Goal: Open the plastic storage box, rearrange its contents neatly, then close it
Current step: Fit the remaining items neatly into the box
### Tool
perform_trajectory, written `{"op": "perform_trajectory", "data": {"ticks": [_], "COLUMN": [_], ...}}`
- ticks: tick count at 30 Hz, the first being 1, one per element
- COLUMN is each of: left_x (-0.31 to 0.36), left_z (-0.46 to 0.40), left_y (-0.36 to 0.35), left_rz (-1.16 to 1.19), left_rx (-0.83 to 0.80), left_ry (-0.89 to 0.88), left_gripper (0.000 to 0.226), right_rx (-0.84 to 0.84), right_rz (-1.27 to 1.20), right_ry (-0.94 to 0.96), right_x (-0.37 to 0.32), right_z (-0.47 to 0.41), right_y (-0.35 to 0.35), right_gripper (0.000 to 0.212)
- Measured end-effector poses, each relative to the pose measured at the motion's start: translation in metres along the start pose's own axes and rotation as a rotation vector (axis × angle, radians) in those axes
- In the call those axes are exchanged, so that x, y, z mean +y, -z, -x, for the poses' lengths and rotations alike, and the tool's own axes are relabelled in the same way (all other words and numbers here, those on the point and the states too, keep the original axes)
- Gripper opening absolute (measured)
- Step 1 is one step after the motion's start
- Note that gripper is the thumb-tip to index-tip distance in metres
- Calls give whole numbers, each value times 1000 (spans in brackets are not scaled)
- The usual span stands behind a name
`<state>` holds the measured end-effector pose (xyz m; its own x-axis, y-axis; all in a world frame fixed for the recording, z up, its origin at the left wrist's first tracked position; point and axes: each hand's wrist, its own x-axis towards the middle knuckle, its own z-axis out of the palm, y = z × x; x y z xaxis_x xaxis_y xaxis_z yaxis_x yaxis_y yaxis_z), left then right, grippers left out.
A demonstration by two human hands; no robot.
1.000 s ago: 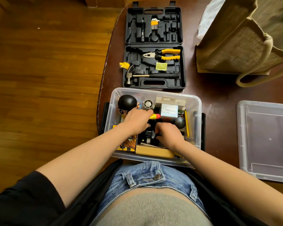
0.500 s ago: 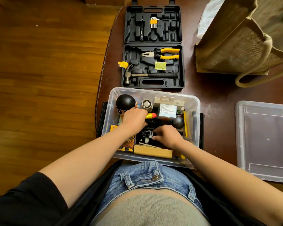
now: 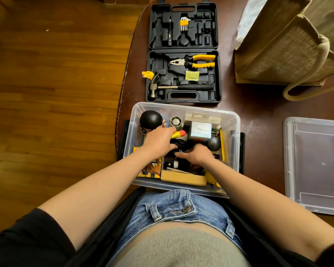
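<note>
The clear plastic box (image 3: 232, 120) sits open at the near edge of the desk (image 3: 258, 108), its lid (image 3: 314, 164) lying flat to the right, well apart. Both hands are inside it. The left hand (image 3: 159, 140) has its fingers curled down round a bundle of black cable (image 3: 181, 143), just beside a yellow glue tube (image 3: 178, 134). The right hand (image 3: 198, 156) lies over the same dark clutter, its fingers bent and their tips hidden, so whether it grips anything I cannot tell. A black ball (image 3: 151, 120) rests in the far left corner.
</note>
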<state>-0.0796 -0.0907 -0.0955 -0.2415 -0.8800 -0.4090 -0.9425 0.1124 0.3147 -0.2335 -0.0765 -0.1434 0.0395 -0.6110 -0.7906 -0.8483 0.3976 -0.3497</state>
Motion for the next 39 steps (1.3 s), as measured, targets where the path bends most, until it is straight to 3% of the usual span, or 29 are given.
{"op": "perform_trajectory", "data": {"ticks": [5,10,15,18,21,26,30,35,39], "left_x": [5,6,8,9,9,8,8,1,-1], "left_z": [-2,-7,-8,-8,-7,-6,-6,-2,5], "left_y": [-2,4,7,8,9,8,6,7,11], "left_rz": [-39,-96,-78,-84,-89,-80,-86,-27,13], "left_rx": [-65,-139,-174,-174,-175,-167,-157,-97,-3], "left_ry": [11,13,35,33,26,24,14,-37,-93], "left_gripper": [36,33,32,32,32,31,31,43,39], "right_rx": [-48,-258,-171,-150,-26,70,47,-107,-79], "right_rz": [-101,95,211,339,455,418,401,361,204], "right_ry": [-14,-48,42,141,226,232,254,271,271], "right_x": [-3,-2,-1,-4,-3,2,3,5,11], "right_z": [-1,3,4,6,9,11,13,19,35], "right_y": [4,7,1,0,-6,-8,-9,13,40], "right_gripper": [56,50,39,43,45,37,36,30,15]}}
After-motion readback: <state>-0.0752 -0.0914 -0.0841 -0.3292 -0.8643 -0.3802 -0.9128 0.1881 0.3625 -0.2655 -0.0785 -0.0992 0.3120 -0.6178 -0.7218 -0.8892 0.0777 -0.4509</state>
